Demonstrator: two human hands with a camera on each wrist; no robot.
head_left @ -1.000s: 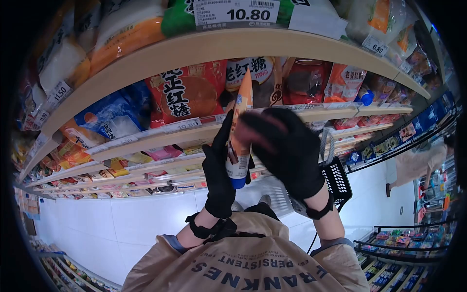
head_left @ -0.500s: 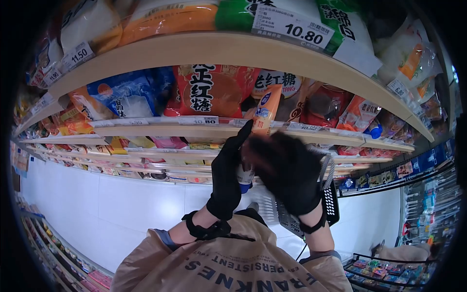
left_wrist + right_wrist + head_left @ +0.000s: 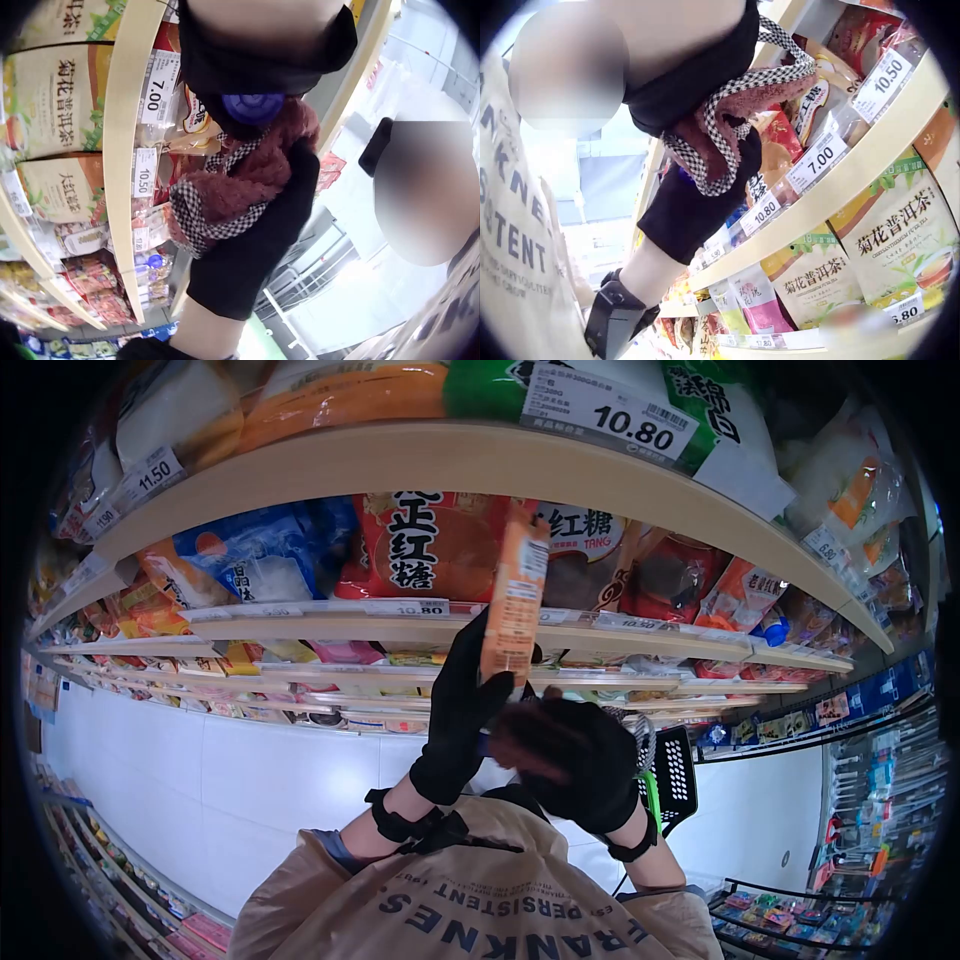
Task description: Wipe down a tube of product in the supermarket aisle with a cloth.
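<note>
Head view shows a person in a beige top (image 3: 470,905), both hands in black gloves, in front of store shelving. The left hand (image 3: 458,715) grips an orange tube (image 3: 516,600) near its lower part, the thumb lying across the front and the other fingers mostly hidden behind it. The tube stands nearly upright, its narrow end up, in front of the front edge of the middle shelf (image 3: 570,630). Its blue cap (image 3: 253,107) shows best in the left wrist view, close beside a reddish-brown cloth (image 3: 259,176) with black-and-white checked edging.

The right hand (image 3: 585,765) has its fingers bent round that cloth (they blur in the head view, so their exact spread cannot be told) and is held at the lower end of the tube, just beside the left hand. The right wrist view shows the cloth bunched between the two hands.

Behind the tube, a red bag (image 3: 430,550) and a blue bag (image 3: 265,555) lie on the middle shelf. Above, a price label (image 3: 610,415) reading 10.80 hangs at the upper shelf's front edge. A black perforated basket (image 3: 678,780) shows beyond the right hand, and tea packets (image 3: 896,236) line another shelf.
</note>
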